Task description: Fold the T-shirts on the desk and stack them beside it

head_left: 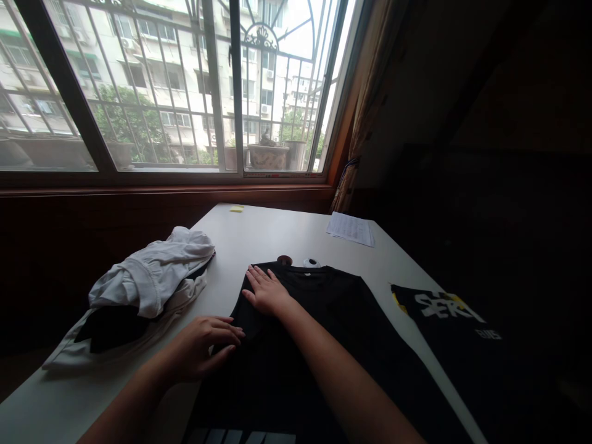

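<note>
A black T-shirt [324, 320] lies spread on the white table, its neckline toward the window and a pale print partly visible at the lower edge of the view. My right hand [266, 291] rests flat on the shirt's left shoulder, fingers stretched out. Lower down, at the shirt's left edge, my left hand [208, 346] touches the cloth with its fingertips, thumb apart from the long fingers. Whether any cloth sits between them is hard to see. My right forearm crosses over the shirt and hides part of it.
A pile of white and black clothes [152, 277] lies on the table [277, 228] at left. At right is a dark garment with white lettering [444, 308]. Beyond the neckline are a brown round object [285, 260] and a white one [311, 263]. Papers [350, 229] and a yellow note [237, 209] lie farther back.
</note>
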`<state>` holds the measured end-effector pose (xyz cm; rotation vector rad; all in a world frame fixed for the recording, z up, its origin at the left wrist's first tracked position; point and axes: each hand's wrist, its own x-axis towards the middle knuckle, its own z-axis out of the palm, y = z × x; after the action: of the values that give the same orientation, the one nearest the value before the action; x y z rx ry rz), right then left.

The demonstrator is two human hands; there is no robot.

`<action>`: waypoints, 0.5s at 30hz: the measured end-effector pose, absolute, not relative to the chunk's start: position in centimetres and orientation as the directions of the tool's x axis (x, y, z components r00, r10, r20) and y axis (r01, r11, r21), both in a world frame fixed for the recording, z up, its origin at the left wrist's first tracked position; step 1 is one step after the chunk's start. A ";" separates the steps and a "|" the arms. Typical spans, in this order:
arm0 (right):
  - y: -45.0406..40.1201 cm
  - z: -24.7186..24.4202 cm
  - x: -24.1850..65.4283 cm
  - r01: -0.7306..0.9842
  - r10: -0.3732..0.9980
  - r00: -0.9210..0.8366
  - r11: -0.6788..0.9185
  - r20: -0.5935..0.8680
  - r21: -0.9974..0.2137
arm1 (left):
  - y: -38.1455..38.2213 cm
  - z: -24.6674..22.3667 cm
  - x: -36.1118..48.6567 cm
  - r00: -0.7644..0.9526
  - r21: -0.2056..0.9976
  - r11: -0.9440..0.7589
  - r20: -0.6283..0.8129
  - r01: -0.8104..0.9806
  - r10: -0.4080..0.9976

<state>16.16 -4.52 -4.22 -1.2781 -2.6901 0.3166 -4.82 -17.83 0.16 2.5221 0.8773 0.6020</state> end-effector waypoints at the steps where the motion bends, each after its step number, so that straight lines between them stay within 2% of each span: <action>1: -4.5 -4.2 16.1 0.746 0.777 -0.628 0.616 0.041 -0.252 | -17.8 0.1 -4.8 0.713 0.497 -0.724 0.263 0.477 0.650; 15: -4.4 -4.6 16.3 0.741 0.778 -0.624 0.621 0.080 -0.254 | -17.9 0.5 -4.6 0.713 0.561 -0.703 0.261 0.436 0.651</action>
<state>16.25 -4.42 -4.56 -1.2596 -2.6606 0.2930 -4.63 -17.93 0.46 2.4526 0.8326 0.6204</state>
